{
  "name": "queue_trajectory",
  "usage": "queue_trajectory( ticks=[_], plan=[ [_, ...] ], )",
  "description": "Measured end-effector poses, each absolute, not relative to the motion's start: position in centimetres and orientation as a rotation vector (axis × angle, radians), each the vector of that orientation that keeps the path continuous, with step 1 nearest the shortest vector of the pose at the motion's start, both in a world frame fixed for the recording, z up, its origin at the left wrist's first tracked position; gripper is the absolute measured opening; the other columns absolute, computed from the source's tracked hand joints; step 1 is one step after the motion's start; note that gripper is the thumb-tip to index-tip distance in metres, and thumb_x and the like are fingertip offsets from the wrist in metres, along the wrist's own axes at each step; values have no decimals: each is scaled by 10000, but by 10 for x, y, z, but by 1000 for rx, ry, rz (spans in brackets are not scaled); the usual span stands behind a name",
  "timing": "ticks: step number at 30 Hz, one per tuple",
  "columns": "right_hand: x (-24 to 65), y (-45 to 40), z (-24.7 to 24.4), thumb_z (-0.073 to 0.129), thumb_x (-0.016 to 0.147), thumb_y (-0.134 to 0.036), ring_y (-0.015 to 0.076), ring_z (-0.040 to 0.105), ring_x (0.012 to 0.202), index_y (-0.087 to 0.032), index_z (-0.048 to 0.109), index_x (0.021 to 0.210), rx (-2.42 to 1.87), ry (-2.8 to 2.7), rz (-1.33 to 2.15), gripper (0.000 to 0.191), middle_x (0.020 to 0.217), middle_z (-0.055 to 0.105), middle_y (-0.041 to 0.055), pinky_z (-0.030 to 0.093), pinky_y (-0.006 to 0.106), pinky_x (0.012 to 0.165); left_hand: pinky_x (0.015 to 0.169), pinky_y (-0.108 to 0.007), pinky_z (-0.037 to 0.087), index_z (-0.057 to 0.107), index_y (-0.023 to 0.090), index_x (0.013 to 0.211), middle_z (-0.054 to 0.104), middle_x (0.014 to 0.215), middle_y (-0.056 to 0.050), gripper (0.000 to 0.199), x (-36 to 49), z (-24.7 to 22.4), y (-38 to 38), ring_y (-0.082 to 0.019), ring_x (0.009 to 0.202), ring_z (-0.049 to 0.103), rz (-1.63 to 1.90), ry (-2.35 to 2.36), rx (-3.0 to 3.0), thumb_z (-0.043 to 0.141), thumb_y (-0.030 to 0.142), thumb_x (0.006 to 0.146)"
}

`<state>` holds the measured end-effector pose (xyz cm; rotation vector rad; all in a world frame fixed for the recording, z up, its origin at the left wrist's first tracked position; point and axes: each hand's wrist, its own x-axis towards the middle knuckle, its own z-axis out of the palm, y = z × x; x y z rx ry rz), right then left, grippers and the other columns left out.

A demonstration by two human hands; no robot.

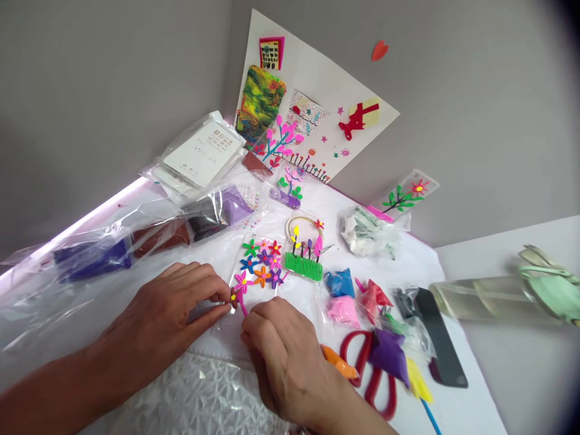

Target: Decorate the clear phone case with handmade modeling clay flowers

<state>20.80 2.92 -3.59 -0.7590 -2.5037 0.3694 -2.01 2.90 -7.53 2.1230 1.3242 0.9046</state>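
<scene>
My left hand (pixel 181 302) is closed, thumb and forefinger pinching at a small clay piece with a yellow dot (pixel 234 297), mostly hidden by the fingertips. A thin pink clay strip (pixel 242 304) runs from there to my right hand (pixel 281 350), whose curled fingers close on its lower end. Both hands are over a clear plastic sheet (pixel 226 320). On its far part lie several clay flowers (pixel 261 277) in pink, orange, blue, purple, red and green. Just beyond them is a green clay strip (pixel 303 266) with small clay candle-like or flower shapes standing along it.
Right of my hands are bagged clay lumps (pixel 342 284), red-handled scissors (pixel 357 356), a purple clay packet (pixel 389 356) and a black phone-like slab (pixel 441 338). Plastic-wrapped packs (pixel 203 151) stand back left. A decorated white board (pixel 326 78) leans against the wall. A bottle (pixel 475 299) is far right.
</scene>
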Motion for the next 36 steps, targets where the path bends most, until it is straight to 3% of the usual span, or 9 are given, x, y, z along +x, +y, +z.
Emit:
queue_trajectory(
  ticks=[8, 12, 16, 23, 36],
  plan=[
    [194, 29, -29, 297, 1056, -77, 215, 474, 669, -188, 602, 927, -696, -2675, 296, 349, 759, 614, 61, 423, 361, 606, 800, -346, 451, 687, 299, 985, 718, 938, 33, 198, -23, -79, 30, -215, 876, 648, 827, 1270, 2119, 562, 429, 1066],
    [196, 29, -28, 314, 1057, -83, 212, 495, 675, -188, 578, 947, -706, -2606, 326, 305, 776, 619, 58, 444, 355, 607, 790, -349, 440, 689, 292, 957, 709, 906, 30, 218, -21, -78, 29, -219, 852, 638, 864, 1289, 2100, 551, 420, 1068],
    [210, 32, -23, 405, 1072, -128, 188, 594, 793, -213, 550, 1087, -988, -2210, 642, 168, 908, 635, 48, 496, 306, 692, 804, -358, 436, 683, 280, 962, 709, 928, 26, 188, -20, -75, 28, -220, 866, 629, 858, 1300, 2094, 543, 344, 1070],
    [230, 34, -34, 478, 1129, -280, 151, 591, 809, -253, 637, 1077, -1164, -1697, 1214, 169, 914, 596, 5, 499, 280, 732, 786, -353, 441, 672, 286, 967, 700, 923, 33, 130, -21, -76, 27, -217, 859, 623, 820, 1310, 2101, 578, 314, 1052],
    [230, 42, -32, 483, 1123, -268, 149, 573, 839, -236, 637, 1014, -1158, -1835, 1178, 192, 919, 586, 3, 463, 287, 768, 785, -354, 452, 675, 294, 965, 702, 918, 29, 156, -21, -77, 27, -218, 851, 627, 835, 1316, 2091, 554, 329, 1058]
  ],
)
